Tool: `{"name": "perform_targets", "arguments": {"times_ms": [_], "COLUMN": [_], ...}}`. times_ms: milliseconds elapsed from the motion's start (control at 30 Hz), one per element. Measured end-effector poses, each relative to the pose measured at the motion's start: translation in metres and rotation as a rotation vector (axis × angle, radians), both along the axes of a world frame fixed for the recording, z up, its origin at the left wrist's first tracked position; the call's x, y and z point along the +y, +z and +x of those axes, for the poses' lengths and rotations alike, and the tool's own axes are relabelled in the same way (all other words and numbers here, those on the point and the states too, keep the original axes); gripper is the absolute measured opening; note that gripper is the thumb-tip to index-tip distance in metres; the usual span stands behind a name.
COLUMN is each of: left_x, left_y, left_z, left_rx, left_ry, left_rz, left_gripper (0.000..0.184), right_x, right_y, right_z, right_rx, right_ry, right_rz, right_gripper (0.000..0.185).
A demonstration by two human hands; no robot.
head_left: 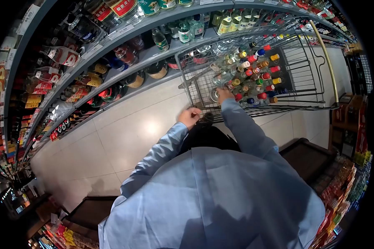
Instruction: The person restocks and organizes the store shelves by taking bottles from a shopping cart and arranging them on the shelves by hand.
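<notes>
A wire shopping cart (316, 79) holds several upright glass bottles with red, yellow, blue and white caps. My right hand (225, 95) reaches over the cart's near side, its fingers closed around a clear bottle (214, 96) at the near left of the group. Outside the cart, by its near left corner, my left hand (190, 117) has its fingers curled inward; whether anything small is between them cannot be made out. Both forearms are in light blue sleeves.
Curved-looking shelves (108, 41) full of bottles run along the left and top. Pale floor tiles (112, 145) lie between shelf and body. Dark low stands (307, 157) and packaged goods (336, 186) are at the lower right, with more at lower left.
</notes>
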State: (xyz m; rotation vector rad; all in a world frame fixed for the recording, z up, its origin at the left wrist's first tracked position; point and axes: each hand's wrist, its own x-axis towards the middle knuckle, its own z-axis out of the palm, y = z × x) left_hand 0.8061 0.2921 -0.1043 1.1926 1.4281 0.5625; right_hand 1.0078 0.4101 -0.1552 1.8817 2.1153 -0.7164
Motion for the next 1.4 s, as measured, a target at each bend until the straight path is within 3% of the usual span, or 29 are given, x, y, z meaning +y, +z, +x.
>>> {"name": "perform_targets", "arguments": {"times_ms": [100, 233, 367, 600, 867, 1067, 1100, 1200, 1233, 1267, 1400], "left_x": [-0.016, -0.029, -0.031, -0.036, -0.032, -0.019, -0.009, 0.003, 0.011, 0.02, 0.06], "left_y": [-0.014, -0.009, -0.01, -0.018, -0.027, -0.011, 0.01, 0.019, 0.017, 0.025, 0.091], "left_z": [-0.015, -0.021, -0.017, -0.014, -0.003, -0.014, -0.019, -0.019, -0.019, -0.019, -0.018], "left_rx": [-0.072, -0.113, -0.093, -0.055, -0.033, -0.171, -0.072, 0.049, -0.041, -0.047, -0.166], "left_ry": [0.035, 0.081, 0.068, -0.004, -0.022, 0.087, 0.031, 0.048, 0.005, -0.017, -0.241], "left_rz": [-0.033, -0.076, -0.032, 0.014, 0.062, 0.051, -0.025, 0.352, 0.318, 0.382, 0.534], "left_gripper": [0.015, 0.015, 0.016, 0.02, 0.019, 0.028, 0.037, 0.047, 0.067, 0.075, 0.106], "right_x": [0.003, 0.005, 0.0, -0.001, -0.007, -0.002, 0.0, 0.005, 0.008, 0.012, 0.034], "right_y": [0.006, 0.004, -0.003, -0.002, -0.011, 0.032, 0.04, 0.108, 0.129, 0.148, 0.237], "right_z": [-0.005, -0.012, -0.003, 0.0, 0.0, -0.003, -0.001, -0.006, -0.005, -0.003, 0.003], "right_rx": [-0.043, -0.174, -0.025, 0.09, -0.053, 0.204, 0.27, 0.384, 0.436, 0.532, 0.854], "right_ry": [0.039, 0.038, -0.106, -0.219, -0.123, -0.076, -0.043, 0.023, 0.056, 0.087, 0.142], "right_rz": [0.029, 0.019, 0.041, 0.048, 0.041, 0.257, 0.378, 0.367, 0.43, 0.493, 0.33], "right_gripper": [0.026, 0.035, 0.041, 0.034, 0.036, 0.025, 0.021, 0.02, 0.018, 0.019, 0.023]}}
